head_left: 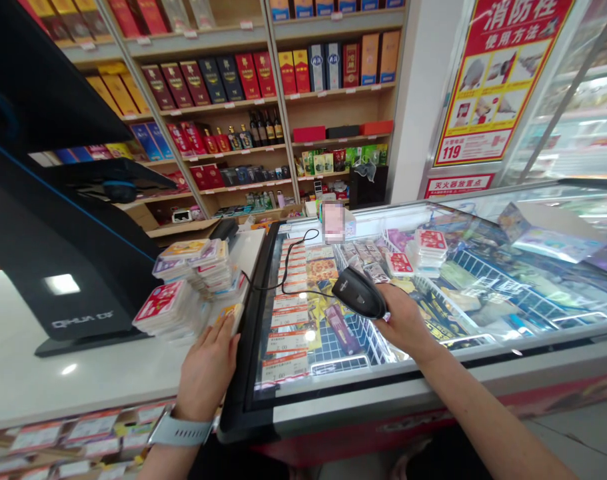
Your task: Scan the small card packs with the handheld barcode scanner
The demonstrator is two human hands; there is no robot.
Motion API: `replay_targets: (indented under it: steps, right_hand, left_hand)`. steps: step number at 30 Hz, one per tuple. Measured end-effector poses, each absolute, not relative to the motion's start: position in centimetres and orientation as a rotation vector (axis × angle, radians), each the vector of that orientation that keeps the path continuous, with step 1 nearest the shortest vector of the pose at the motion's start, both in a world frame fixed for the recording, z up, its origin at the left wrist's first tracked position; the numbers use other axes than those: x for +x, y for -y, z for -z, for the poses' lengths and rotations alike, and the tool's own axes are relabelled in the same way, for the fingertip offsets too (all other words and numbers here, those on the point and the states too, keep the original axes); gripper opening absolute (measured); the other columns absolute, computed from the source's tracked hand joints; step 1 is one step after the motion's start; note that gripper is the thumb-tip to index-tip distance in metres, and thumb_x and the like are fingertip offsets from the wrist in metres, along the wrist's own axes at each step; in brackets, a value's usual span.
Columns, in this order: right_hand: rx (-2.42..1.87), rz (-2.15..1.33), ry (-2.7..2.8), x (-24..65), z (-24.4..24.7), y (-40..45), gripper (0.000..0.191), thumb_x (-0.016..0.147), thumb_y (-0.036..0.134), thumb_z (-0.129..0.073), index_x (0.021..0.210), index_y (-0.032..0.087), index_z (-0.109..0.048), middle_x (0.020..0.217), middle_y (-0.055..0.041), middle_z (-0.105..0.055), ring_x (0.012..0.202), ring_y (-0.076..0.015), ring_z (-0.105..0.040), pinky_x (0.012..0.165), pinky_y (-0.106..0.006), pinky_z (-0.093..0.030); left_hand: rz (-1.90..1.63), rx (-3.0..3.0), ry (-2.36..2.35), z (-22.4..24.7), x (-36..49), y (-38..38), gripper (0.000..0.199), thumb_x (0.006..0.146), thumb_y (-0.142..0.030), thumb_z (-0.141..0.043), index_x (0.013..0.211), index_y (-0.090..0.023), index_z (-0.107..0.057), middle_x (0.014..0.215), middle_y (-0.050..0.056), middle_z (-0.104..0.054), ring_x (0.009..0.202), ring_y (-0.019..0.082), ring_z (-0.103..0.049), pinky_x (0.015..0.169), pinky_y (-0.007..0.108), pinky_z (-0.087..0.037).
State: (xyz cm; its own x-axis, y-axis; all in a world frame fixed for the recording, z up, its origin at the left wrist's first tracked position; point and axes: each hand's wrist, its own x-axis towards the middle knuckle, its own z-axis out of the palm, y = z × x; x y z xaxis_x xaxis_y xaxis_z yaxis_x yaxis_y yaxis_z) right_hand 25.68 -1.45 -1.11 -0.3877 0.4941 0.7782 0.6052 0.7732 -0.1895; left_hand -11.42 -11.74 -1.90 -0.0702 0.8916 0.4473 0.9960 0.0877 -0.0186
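Note:
My right hand [408,320] is wrapped around a black handheld barcode scanner [360,293], held above the glass-topped freezer. A dark cord [284,267] runs from the scanner across the glass toward the counter. At the counter's right edge, my left hand [210,363] has its fingers and thumb on a small stack of flat packs [232,311] with a yellow-orange top; the hand partly hides it. Just beyond stand taller stacks of flat packs, one with red tops [164,307] and another with purple and white ones [210,260]. A pale watch strap circles my left wrist.
A black checkout terminal [73,267] rises from the white counter [108,373] on the left. On the freezer [288,403] lie price labels [286,333], more red-topped packs [432,248] and an open carton [553,233]. Shelves of boxed bottles [223,80] stand behind.

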Motion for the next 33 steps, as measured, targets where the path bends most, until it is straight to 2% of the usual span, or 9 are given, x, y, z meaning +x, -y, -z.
replay_targets:
  steps: [4, 7, 9, 13, 17, 21, 25, 28, 33]
  right_hand:
    - [-0.830, 0.149, 2.059, 25.7, 1.1, 1.4, 0.032, 0.081, 0.023, -0.055, 0.113, 0.017, -0.050, 0.099, -0.0108, -0.063, 0.087, -0.0257, -0.060, 0.075, -0.039, -0.050]
    - [-0.825, 0.151, 2.061, 25.7, 1.1, 1.5, 0.032, 0.082, 0.023, -0.054, 0.113, 0.018, -0.051, 0.099, -0.0108, -0.063, 0.089, -0.0259, -0.061, 0.075, -0.039, -0.050]
    - [-0.821, 0.160, 2.056, 25.7, 1.0, 1.5, 0.032, 0.082, 0.023, -0.055, 0.113, 0.018, -0.051, 0.100, -0.0108, -0.064, 0.090, -0.0261, -0.061, 0.075, -0.039, -0.051]
    - [-0.820, 0.157, 2.054, 25.6, 1.0, 1.5, 0.033, 0.082, 0.024, -0.054, 0.114, 0.018, -0.050, 0.098, -0.0102, -0.064, 0.088, -0.0258, -0.062, 0.075, -0.039, -0.051]
    - [-0.816, 0.146, 2.058, 25.7, 1.2, 1.4, 0.034, 0.080, 0.023, -0.053, 0.114, 0.019, -0.050, 0.096, -0.0092, -0.063, 0.088, -0.0258, -0.061, 0.075, -0.039, -0.050]
    - [-0.817, 0.143, 2.056, 25.7, 1.2, 1.4, 0.035, 0.080, 0.022, -0.055, 0.115, 0.019, -0.049, 0.095, -0.0095, -0.063, 0.086, -0.0258, -0.061, 0.074, -0.039, -0.050]
    - [-0.817, 0.146, 2.063, 25.7, 1.1, 1.4, 0.033, 0.080, 0.024, -0.056, 0.112, 0.019, -0.050, 0.095, -0.0100, -0.063, 0.085, -0.0262, -0.061, 0.073, -0.039, -0.050]
    - [-0.820, 0.155, 2.058, 25.7, 1.1, 1.4, 0.033, 0.081, 0.025, -0.055, 0.113, 0.019, -0.050, 0.096, -0.0108, -0.063, 0.087, -0.0270, -0.062, 0.074, -0.040, -0.051]
    - [-0.829, 0.145, 2.054, 25.8, 1.4, 1.3, 0.033, 0.084, 0.028, -0.055, 0.115, 0.019, -0.050, 0.099, -0.0114, -0.064, 0.089, -0.0271, -0.062, 0.076, -0.041, -0.051]
  left_hand:
    - [0.551, -1.803, 2.093, 1.6, -11.4, 12.3, 0.046, 0.095, -0.032, -0.033, 0.136, -0.015, -0.046, 0.125, 0.015, -0.061, 0.105, 0.027, -0.063, 0.086, 0.037, -0.050]
    - [0.653, -1.696, 2.239, 1.1, -11.7, 12.7, 0.045, 0.095, -0.037, -0.033, 0.131, -0.017, -0.051, 0.114, 0.015, -0.067, 0.092, 0.029, -0.067, 0.075, 0.038, -0.052]
    - [0.809, -1.650, 2.347, 0.7, -11.7, 12.8, 0.044, 0.094, -0.039, -0.036, 0.128, -0.018, -0.054, 0.107, 0.013, -0.069, 0.086, 0.029, -0.068, 0.074, 0.039, -0.052]
    - [1.573, -1.595, 2.500, -0.1, -10.6, 12.1, 0.041, 0.090, -0.042, -0.045, 0.122, -0.020, -0.057, 0.100, 0.008, -0.069, 0.075, 0.021, -0.067, 0.065, 0.032, -0.057]
    - [2.517, -1.486, 2.553, -0.6, -8.6, 10.5, 0.036, 0.089, -0.037, -0.049, 0.119, -0.018, -0.056, 0.107, 0.010, -0.068, 0.083, 0.019, -0.068, 0.060, 0.029, -0.059]
    - [3.021, -1.361, 2.584, -1.5, -6.5, 9.3, 0.028, 0.088, -0.027, -0.053, 0.112, -0.013, -0.057, 0.113, 0.014, -0.067, 0.085, 0.018, -0.068, 0.064, 0.027, -0.059]
    - [3.104, -1.585, 2.507, -2.0, -4.8, 8.4, 0.041, 0.079, -0.019, -0.065, 0.119, -0.016, -0.055, 0.117, 0.011, -0.066, 0.089, 0.016, -0.067, 0.069, 0.025, -0.057]
    - [3.079, -1.692, 2.464, -2.0, -4.0, 7.5, 0.054, 0.071, -0.015, -0.071, 0.122, -0.018, -0.054, 0.114, 0.009, -0.067, 0.086, 0.014, -0.066, 0.064, 0.020, -0.052]
    - [3.061, -1.715, 2.442, -1.6, -3.3, 5.8, 0.048, 0.062, -0.013, -0.075, 0.107, -0.015, -0.059, 0.102, 0.008, -0.070, 0.076, 0.011, -0.064, 0.056, 0.017, -0.043]
